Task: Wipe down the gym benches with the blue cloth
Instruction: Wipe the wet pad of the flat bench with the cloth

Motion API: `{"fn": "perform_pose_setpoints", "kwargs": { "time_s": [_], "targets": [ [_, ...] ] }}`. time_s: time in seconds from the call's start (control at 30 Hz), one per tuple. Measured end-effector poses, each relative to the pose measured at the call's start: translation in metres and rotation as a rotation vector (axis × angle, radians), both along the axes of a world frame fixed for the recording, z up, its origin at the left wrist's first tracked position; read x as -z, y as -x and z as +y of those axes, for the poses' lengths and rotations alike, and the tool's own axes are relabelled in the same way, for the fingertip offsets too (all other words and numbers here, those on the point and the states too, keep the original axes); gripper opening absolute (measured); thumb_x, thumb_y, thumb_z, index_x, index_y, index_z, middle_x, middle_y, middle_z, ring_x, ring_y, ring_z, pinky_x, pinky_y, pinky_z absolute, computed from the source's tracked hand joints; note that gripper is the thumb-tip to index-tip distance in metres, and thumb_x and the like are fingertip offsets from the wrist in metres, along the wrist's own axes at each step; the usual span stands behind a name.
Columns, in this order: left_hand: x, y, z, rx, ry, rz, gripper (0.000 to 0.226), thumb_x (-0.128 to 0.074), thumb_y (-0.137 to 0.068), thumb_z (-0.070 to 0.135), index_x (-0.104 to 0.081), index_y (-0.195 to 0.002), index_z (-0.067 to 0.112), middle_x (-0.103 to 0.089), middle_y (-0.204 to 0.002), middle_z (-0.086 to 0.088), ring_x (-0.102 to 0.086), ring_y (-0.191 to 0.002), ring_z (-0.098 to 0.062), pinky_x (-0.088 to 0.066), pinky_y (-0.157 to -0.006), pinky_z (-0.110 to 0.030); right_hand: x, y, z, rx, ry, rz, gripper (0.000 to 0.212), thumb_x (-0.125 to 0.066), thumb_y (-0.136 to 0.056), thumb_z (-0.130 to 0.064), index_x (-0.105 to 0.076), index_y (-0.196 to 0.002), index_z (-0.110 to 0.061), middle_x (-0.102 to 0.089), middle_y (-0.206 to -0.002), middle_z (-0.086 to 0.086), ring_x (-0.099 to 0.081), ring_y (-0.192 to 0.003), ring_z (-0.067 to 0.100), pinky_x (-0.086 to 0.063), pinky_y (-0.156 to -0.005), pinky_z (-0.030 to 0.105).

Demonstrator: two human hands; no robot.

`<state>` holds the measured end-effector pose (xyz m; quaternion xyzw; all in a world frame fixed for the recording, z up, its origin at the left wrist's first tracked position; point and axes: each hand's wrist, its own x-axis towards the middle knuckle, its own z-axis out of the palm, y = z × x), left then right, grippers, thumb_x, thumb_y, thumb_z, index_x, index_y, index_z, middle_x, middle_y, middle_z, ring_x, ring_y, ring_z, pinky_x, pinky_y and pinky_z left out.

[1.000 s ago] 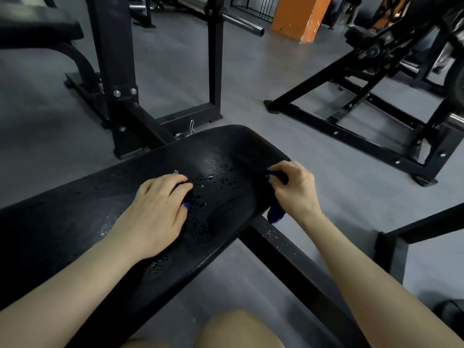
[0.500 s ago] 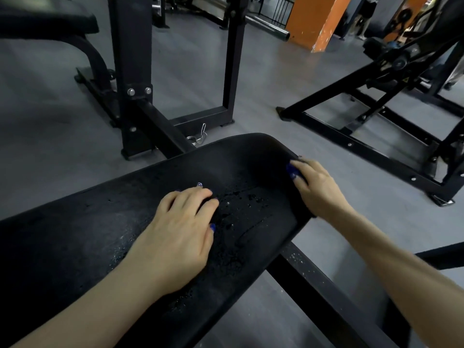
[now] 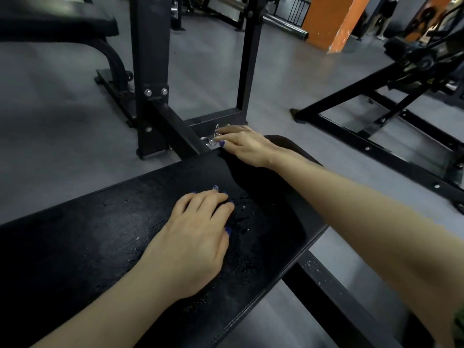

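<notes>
The black padded bench (image 3: 105,234) runs from lower left to its rounded far end, with water droplets on the pad. My left hand (image 3: 193,237) rests palm down on the middle of the pad, fingers loosely bent and holding nothing. My right hand (image 3: 244,144) reaches across to the bench's far end, fingers curled over the edge. The blue cloth is hidden under that hand; only blue fingernails show there.
The black upright rack frame (image 3: 150,71) stands just beyond the bench, with a metal spring clip (image 3: 213,138) on its base by my right hand. Another bench (image 3: 57,23) is at the far left. A black machine frame (image 3: 376,116) is at right, an orange pillar (image 3: 334,21) behind.
My right hand slid with the cloth from the bench's right side edge round to its far end. My left hand stayed on the pad. The camera view shifted forward.
</notes>
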<state>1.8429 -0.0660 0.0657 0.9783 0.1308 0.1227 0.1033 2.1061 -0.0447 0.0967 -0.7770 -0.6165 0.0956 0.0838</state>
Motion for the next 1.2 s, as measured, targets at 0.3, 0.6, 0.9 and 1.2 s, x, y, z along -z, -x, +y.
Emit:
{"fn": "perform_pose_setpoints", "kwargs": {
  "time_s": [0.3,0.6,0.9,1.2],
  "targets": [
    [-0.002,0.000,0.000,-0.003,0.023,0.005,0.050,-0.027,-0.093,0.035,-0.050,-0.134,0.018,-0.046,-0.139,0.004,-0.037,-0.134,-0.015,-0.030,-0.112,-0.041,0.004,-0.030,-0.101,0.393,-0.243,-0.013,0.041,-0.046,-0.093,-0.003,-0.062,-0.128,-0.016,-0.047,-0.146,0.004,-0.043,-0.134,0.021,-0.024,-0.110,0.021],
    [-0.005,-0.001,-0.003,-0.020,-0.017,0.030,0.058,-0.019,-0.091,0.037,-0.048,-0.136,0.017,-0.044,-0.141,0.000,-0.037,-0.135,-0.018,-0.030,-0.113,-0.042,0.024,0.119,-0.176,0.746,-0.371,0.010,0.054,-0.043,-0.092,0.001,-0.038,-0.145,-0.010,-0.047,-0.138,0.011,-0.043,-0.128,0.028,-0.036,-0.111,0.048],
    [-0.021,0.037,0.016,0.006,0.037,0.045,0.053,-0.042,-0.097,0.037,-0.038,-0.147,0.020,-0.032,-0.152,0.005,-0.018,-0.146,-0.011,-0.015,-0.120,-0.039,0.021,0.168,-0.194,0.431,-0.301,-0.085,0.038,-0.054,-0.095,-0.015,-0.054,-0.130,-0.002,-0.049,-0.137,0.011,-0.041,-0.135,0.028,-0.036,-0.114,0.042],
    [-0.005,0.070,0.030,-0.059,-0.014,0.070,0.061,-0.019,-0.093,0.045,-0.041,-0.144,0.020,-0.034,-0.151,0.005,-0.019,-0.145,-0.012,-0.010,-0.118,-0.035,0.000,0.046,-0.170,0.352,-0.147,0.033,0.047,-0.048,-0.098,-0.018,-0.039,-0.145,-0.017,-0.031,-0.156,-0.006,-0.020,-0.147,0.010,-0.014,-0.115,0.020]
  ]
}}
